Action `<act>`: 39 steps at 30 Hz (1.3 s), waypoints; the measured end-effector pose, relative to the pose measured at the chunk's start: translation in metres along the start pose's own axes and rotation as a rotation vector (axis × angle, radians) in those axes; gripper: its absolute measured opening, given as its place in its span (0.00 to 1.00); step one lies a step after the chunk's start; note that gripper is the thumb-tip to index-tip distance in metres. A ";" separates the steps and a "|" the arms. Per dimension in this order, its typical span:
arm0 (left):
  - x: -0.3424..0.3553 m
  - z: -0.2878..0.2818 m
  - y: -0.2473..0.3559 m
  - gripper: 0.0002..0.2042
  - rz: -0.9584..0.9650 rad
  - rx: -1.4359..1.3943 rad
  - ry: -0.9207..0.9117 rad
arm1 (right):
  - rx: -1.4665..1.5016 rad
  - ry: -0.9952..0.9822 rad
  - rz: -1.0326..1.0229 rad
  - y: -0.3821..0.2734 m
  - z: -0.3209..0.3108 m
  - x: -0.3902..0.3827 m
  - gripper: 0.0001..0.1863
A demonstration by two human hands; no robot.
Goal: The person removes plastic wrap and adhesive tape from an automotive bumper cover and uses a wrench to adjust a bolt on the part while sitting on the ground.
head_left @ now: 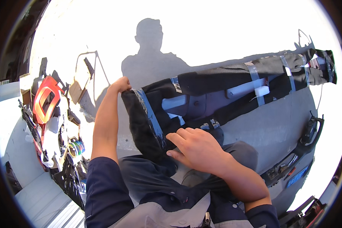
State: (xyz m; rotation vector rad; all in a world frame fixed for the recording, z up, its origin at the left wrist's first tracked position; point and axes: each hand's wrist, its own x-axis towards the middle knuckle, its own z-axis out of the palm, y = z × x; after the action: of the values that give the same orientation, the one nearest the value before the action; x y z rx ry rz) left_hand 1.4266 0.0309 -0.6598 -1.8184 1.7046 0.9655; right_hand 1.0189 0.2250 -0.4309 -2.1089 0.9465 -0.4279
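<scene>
Left hand [122,84] clenched on long black tape-bound cloth wrapping [212,81] at centre-left, right hand [195,146] at centre, grip unclear, smooth grey panel [212,102] partly hidden within.

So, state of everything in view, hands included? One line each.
Left hand: closed on the wrapping's far left corner
Right hand: fingers loosely curled at the near left corner; grip unclear
Black wrapping: taped, open along the middle
Grey panel: partly exposed
Tape strips: stuck across the wrapping
White block: resting on the bundle
Red frame: among scrap
</scene>
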 end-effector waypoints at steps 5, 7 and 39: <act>0.005 0.021 -0.020 0.11 -0.022 -0.090 -0.022 | -0.014 -0.027 0.019 0.005 0.000 0.000 0.18; 0.008 0.028 -0.029 0.11 -0.012 -0.136 -0.001 | -0.019 -0.045 0.026 0.007 0.000 0.002 0.18; -0.092 0.033 0.174 0.09 0.513 -0.013 0.439 | -0.056 0.014 -0.025 -0.015 -0.003 -0.014 0.17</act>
State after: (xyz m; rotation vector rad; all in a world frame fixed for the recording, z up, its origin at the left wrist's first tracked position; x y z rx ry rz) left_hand 1.2511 0.0946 -0.5897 -1.7204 2.5235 0.7935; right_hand 1.0150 0.2397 -0.4175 -2.1731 0.9507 -0.4345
